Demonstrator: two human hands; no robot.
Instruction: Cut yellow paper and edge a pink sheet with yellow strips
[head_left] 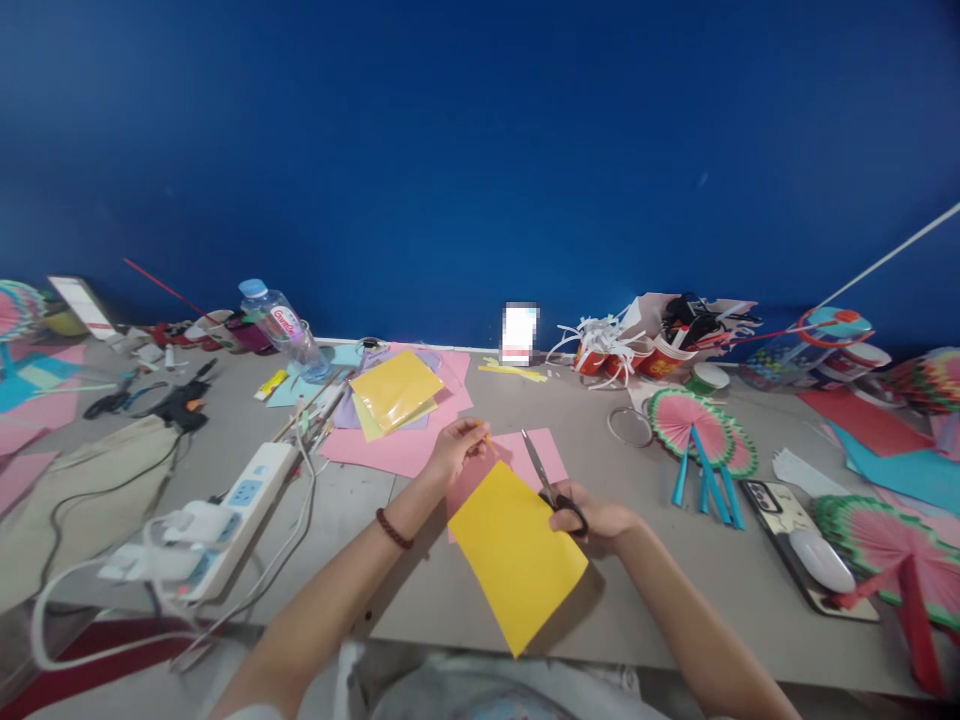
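My left hand [454, 455] is closed, its fingertips pinching a thin yellow paper strip [490, 446]. My right hand [592, 515] grips black-handled scissors [537, 460] with the blades pointing up and away from me. A yellow paper sheet [517, 555] is tilted above the tabletop, its right edge at my right hand's fingers; whether they also hold it I cannot tell. Underneath and behind it lies pink paper [547, 452]. Farther back, a clear-wrapped pack of yellow paper [397, 388] rests on pink and purple sheets.
Left of me are a white power strip [244, 515] with cables, a water bottle [281, 325] and a black glue gun [184, 405]. Pink-green paper fans [690, 425], a phone [780, 520] and a white mouse [821, 560] lie at right. Cups of paper strips [600, 350] stand by the blue wall.
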